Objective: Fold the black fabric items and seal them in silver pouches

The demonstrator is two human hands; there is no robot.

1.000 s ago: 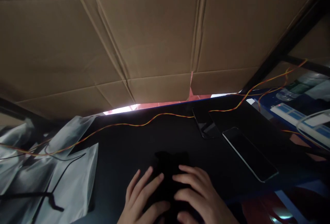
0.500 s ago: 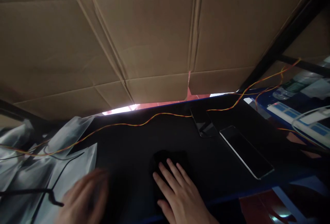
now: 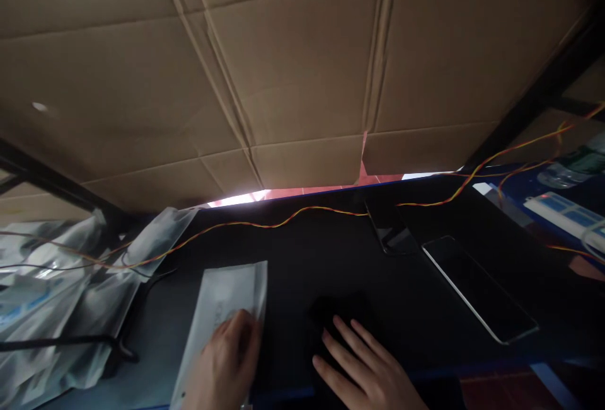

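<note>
My left hand [image 3: 225,356], curled with its fingers together, grips a frosted plastic pouch [image 3: 231,281] that lies flat on the black tabletop. Faint lettering shows on the pouch, partly covered by my fingers. Over a dark black item [image 3: 326,309] my right hand [image 3: 366,366] rests palm down, fingers stretched out. That item blends into the tabletop, and its kind cannot be made out. To the left lies a heap of similar plastic pouches [image 3: 70,322].
Two phones, a dark one [image 3: 390,227] and a silver-edged one [image 3: 479,290], lie to the right. A red-yellow twisted wire [image 3: 246,223] crosses the table. Cardboard [image 3: 302,70] forms the back wall. A black metal rod [image 3: 61,342] juts over the heap. A power strip [image 3: 562,211] and bottle [image 3: 571,170] sit far right.
My left hand has moved right, bringing the frosted pouch away from the heap. My right hand stays flat on the black item. The view has shifted somewhat left.
</note>
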